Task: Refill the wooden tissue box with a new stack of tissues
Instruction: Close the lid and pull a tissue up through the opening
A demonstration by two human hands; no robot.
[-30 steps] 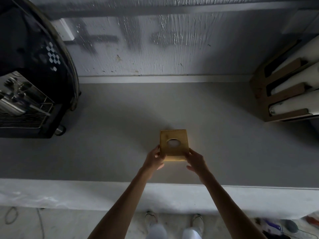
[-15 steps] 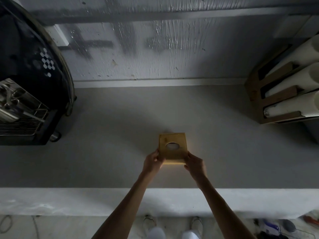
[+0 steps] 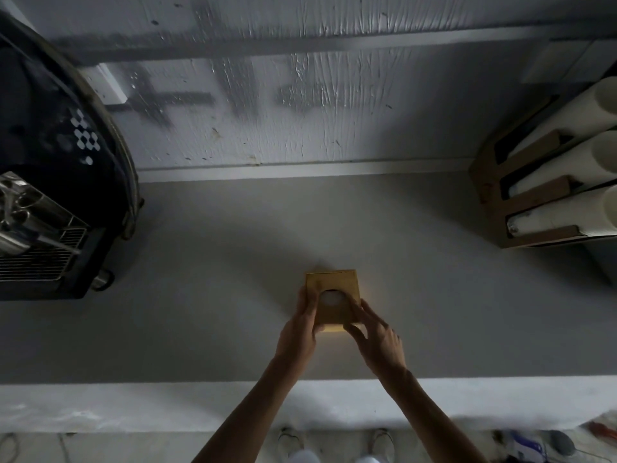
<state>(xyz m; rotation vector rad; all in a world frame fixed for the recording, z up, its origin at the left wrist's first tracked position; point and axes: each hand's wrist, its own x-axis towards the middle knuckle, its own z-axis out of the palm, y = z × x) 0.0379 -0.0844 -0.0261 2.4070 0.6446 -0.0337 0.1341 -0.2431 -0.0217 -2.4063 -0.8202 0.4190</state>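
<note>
Both hands (image 3: pixel 337 332) grip unlabelled wooden tissue box (image 3: pixel 334 289)

The wooden tissue box (image 3: pixel 334 297) sits on the surface (image 3: pixel 217 295), a little right of its middle and toward the near edge. The left hand (image 3: pixel 300 325) lies against the box's left side and the right hand (image 3: pixel 375 339) against its near right corner, with fingers reaching onto the top by the round opening. Far to the left, at the back, stands a coffee machine (image 3: pixel 50 195) on the same surface. At the far right, against the wall (image 3: pixel 300 95), stands a cardboard holder (image 3: pixel 521 202) with rolls (image 3: pixel 567 182) lying in it, one behind another. Below the surface's near edge, the person's shoes (image 3: pixel 290 441) stand on the floor.
</note>
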